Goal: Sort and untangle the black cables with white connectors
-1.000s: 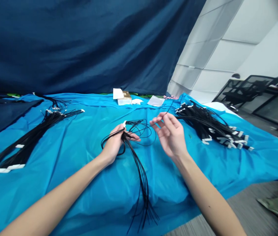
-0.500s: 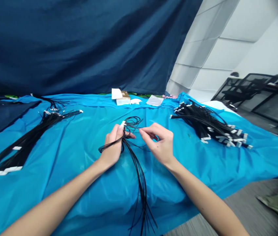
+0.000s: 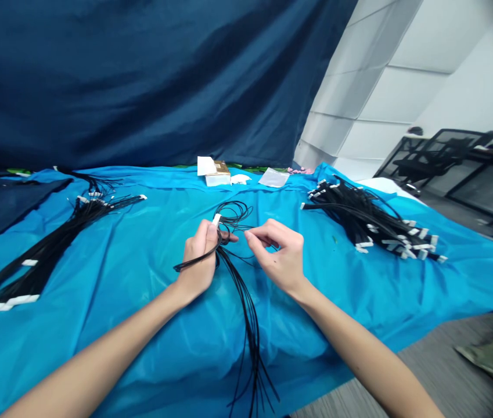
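Blue sheet point(image 3: 133, 244): covers the work surface, creased and shiny; far edge bunched against the curtain, near right edge slanting down over the floor.
Curtain point(image 3: 141, 75): dark blue, hanging in folds behind the left and middle of the sheet.
Wall point(image 3: 385, 93): white panels, right of the curtain.
Chair point(image 3: 433, 157): black, mesh-backed, past the sheet's right end, next to a dark desk point(image 3: 472, 180).
Floor point(image 3: 351, 400): grey, showing along the slanting edge at lower right.
Far edge: a small open box point(image 3: 218, 179) and a white slip point(image 3: 274, 177) lie along it, just apart.
Wires point(image 3: 250, 325): a black bundle in front of the person, looped above the left hand, loose ends trailing down over the near drop of the sheet.
Left hand point(image 3: 198, 258): fingers closed round the wires, a white connector point(image 3: 216, 220) standing up past the thumb.
Right hand point(image 3: 279, 255): just beside it, thumb and forefinger tips pinched together on a thin strand point(image 3: 238, 228).
Left heap point(image 3: 46, 255): black cables with white ends, well apart from the hands; a wide stretch of sheet lies between.
Right heap point(image 3: 359, 215): more such cables, with a narrower strip of sheet between it and the right hand.
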`<control>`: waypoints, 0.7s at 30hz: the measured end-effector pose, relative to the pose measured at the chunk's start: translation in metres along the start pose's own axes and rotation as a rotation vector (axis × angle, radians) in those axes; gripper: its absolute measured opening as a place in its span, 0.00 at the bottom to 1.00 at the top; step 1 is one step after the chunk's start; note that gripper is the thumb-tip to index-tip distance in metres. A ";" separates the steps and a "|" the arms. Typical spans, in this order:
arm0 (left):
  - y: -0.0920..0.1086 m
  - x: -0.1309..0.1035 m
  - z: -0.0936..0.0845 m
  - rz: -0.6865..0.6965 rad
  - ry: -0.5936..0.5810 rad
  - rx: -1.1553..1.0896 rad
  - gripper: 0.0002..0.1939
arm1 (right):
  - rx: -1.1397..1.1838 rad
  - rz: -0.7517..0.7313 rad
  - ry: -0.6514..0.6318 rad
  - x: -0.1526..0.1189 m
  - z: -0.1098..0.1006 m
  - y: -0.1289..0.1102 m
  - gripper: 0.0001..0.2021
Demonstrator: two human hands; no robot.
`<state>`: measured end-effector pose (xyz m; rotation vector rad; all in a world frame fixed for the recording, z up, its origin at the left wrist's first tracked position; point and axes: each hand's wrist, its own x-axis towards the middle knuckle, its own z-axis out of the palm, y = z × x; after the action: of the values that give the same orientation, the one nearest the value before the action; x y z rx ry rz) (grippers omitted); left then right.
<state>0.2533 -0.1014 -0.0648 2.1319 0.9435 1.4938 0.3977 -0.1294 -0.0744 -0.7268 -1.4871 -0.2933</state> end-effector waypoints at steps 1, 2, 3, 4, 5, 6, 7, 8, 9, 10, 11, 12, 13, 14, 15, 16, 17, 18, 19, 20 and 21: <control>0.000 0.000 0.000 0.001 -0.002 0.007 0.17 | 0.004 0.003 -0.001 0.000 0.000 0.000 0.07; 0.000 0.000 0.000 0.004 -0.002 0.012 0.17 | 0.009 0.009 -0.003 -0.001 0.000 0.000 0.07; 0.001 -0.001 0.000 0.008 -0.002 0.018 0.17 | 0.014 0.015 -0.006 -0.001 0.000 0.000 0.07; 0.001 -0.001 -0.001 0.013 0.001 0.025 0.17 | 0.021 0.021 -0.011 -0.001 0.001 0.000 0.07; 0.002 -0.001 -0.001 0.017 0.004 0.035 0.17 | 0.029 0.026 -0.017 -0.001 0.001 0.000 0.07; 0.002 -0.001 -0.001 0.019 0.009 0.047 0.17 | 0.038 0.030 -0.027 -0.001 0.001 0.000 0.07; 0.003 -0.002 -0.001 0.020 0.017 0.060 0.17 | 0.045 0.033 -0.038 -0.001 0.002 0.000 0.07; 0.003 -0.002 -0.001 0.021 0.022 0.072 0.17 | 0.051 0.034 -0.047 -0.001 0.002 -0.001 0.07; 0.004 -0.002 -0.001 0.024 0.026 0.083 0.17 | 0.053 0.033 -0.057 -0.001 0.003 -0.001 0.07; 0.004 -0.002 -0.001 0.030 0.027 0.090 0.17 | 0.053 0.033 -0.062 -0.001 0.003 -0.001 0.08; 0.004 -0.002 -0.001 0.036 0.027 0.095 0.17 | 0.051 0.033 -0.067 -0.001 0.003 -0.001 0.08; 0.003 -0.002 -0.001 0.041 0.025 0.099 0.17 | 0.048 0.031 -0.068 -0.001 0.003 -0.001 0.08; 0.003 -0.001 -0.001 0.046 0.021 0.103 0.17 | 0.044 0.026 -0.068 -0.001 0.003 -0.001 0.08; 0.002 -0.001 -0.001 0.050 0.013 0.106 0.17 | 0.039 0.014 -0.067 -0.001 0.002 -0.001 0.07; 0.002 -0.001 -0.001 0.054 0.002 0.107 0.17 | 0.032 -0.004 -0.067 -0.001 0.002 -0.001 0.07; 0.001 -0.001 -0.001 0.060 -0.013 0.106 0.17 | 0.025 -0.027 -0.066 -0.001 0.001 -0.001 0.06; 0.001 0.000 -0.001 0.067 -0.032 0.102 0.17 | 0.019 -0.050 -0.065 -0.001 0.001 -0.001 0.05; 0.001 0.000 0.000 0.072 -0.053 0.095 0.17 | 0.013 -0.071 -0.062 -0.001 0.001 -0.001 0.05; 0.000 -0.001 0.000 0.074 -0.073 0.087 0.16 | 0.007 -0.086 -0.060 -0.002 0.001 0.000 0.05; 0.000 -0.001 0.000 0.071 -0.089 0.077 0.16 | 0.001 -0.098 -0.060 -0.002 0.001 0.000 0.05; 0.000 -0.001 0.000 0.066 -0.101 0.067 0.16 | -0.004 -0.106 -0.061 -0.002 0.002 0.001 0.05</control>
<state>0.2534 -0.1024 -0.0657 2.2832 0.9076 1.3880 0.3966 -0.1282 -0.0769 -0.6666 -1.5856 -0.3576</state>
